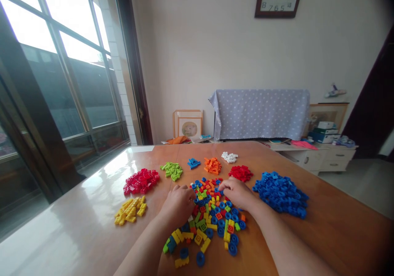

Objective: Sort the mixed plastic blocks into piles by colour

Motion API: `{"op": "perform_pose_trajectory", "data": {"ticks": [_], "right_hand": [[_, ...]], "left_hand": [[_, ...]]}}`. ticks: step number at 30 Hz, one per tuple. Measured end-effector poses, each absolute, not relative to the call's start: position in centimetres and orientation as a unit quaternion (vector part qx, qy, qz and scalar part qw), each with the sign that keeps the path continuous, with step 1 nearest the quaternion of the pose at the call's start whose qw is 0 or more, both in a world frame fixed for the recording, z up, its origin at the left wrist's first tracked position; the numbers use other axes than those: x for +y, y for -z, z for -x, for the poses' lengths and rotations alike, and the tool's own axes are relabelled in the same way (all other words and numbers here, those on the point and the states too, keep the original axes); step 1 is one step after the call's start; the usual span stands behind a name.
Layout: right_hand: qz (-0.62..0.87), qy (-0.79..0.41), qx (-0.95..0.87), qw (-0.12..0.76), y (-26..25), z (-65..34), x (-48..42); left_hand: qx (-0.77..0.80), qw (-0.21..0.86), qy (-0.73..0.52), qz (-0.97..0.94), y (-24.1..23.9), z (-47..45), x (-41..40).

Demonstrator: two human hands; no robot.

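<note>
A mixed pile of toy building bricks (pixel 203 226) in yellow, green, blue, red and orange lies in front of me on the wooden table (pixel 101 247). At its left edge is my left hand (pixel 180 201), with the fingers curled in against the bricks and their tips hidden. My right hand (pixel 237 192) reaches over the far right side of the pile. Its fingers are bent down and drawn together at some red and orange bricks; what they hold, if anything, is too small to make out. Round blue pieces (pixel 232 249) are scattered among the near bricks.
Sorted heaps ring the pile: yellow (pixel 131 210), pinkish red (pixel 141 181), lime green (pixel 172 171), small blue (pixel 193 163), orange (pixel 212 166), white (pixel 229 157), red (pixel 240 173) and large blue (pixel 280 194). Beyond the table stands a cloth-covered object (pixel 261 113) on a low cabinet.
</note>
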State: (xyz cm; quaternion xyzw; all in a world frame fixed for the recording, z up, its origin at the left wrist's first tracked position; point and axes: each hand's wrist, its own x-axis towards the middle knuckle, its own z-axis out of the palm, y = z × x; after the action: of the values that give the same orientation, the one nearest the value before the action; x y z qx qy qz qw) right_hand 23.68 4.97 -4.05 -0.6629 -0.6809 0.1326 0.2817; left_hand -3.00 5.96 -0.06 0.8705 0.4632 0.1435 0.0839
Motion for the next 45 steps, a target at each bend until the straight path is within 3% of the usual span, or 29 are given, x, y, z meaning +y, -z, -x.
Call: {"op": "perform_pose_trajectory", "data": {"ticks": [12, 27, 45], "right_hand": [[0.684, -0.150, -0.671, 0.247, 3.7, -23.4, 4.6], [0.717, -0.064, -0.669, 0.185, 2.6, -22.2, 3.9], [0.689, -0.090, -0.691, 0.200, 3.0, -22.7, 3.9]], "left_hand": [[0.460, 0.078, -0.135, -0.874, 0.1, 2.9, 5.9], [0.462, 0.086, -0.131, -0.873, -0.4, 2.5, 5.7], [0.454, 0.084, -0.170, -0.870, -0.8, 2.2, 5.1]]}}
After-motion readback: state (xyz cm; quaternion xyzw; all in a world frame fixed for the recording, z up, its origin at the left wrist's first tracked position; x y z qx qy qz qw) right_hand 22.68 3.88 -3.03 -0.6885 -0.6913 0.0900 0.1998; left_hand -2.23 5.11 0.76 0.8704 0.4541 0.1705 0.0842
